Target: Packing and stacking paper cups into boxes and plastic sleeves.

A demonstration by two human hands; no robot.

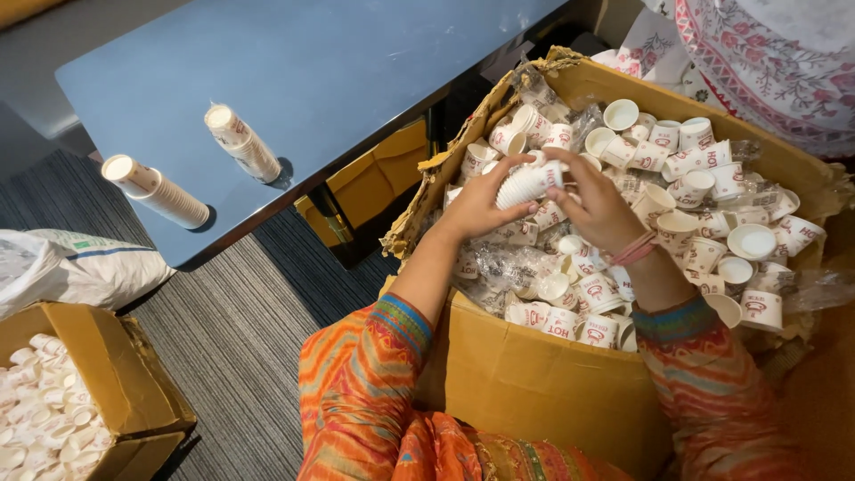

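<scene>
Paper cups nested into a short white stack [527, 184] are held between both hands above a large cardboard box [534, 374]. The stack is gripped at its ribbed end by the left hand [478, 207], whose fingers are curled around it from below and the side. The other end, where printed cup walls show, is pinched by the right hand [598, 209], thumb and fingers closed on it; pink bangles [634, 248] are worn at that wrist. The stack is kept roughly level, tilted slightly upward toward the right hand.

Directly beneath the hands, and spreading out beyond the right hand, loose cups [712, 214] with red print are heaped in the box, some upright, some on their sides, mixed with crumpled clear plastic wrap [499, 263]. Orange patterned sleeves [365, 374] are seen below the hands, at the near wall of the box.

Well off beyond the left hand, two wrapped cup sleeves [240, 142] are laid on a blue table [356, 62], apart from one another. Lower on that side, a smaller cardboard box [116, 374] filled with white cups is set on the striped carpet [240, 321], with a white sack [71, 267] just behind it. Floral fabric [766, 53] is visible far beyond the right hand
</scene>
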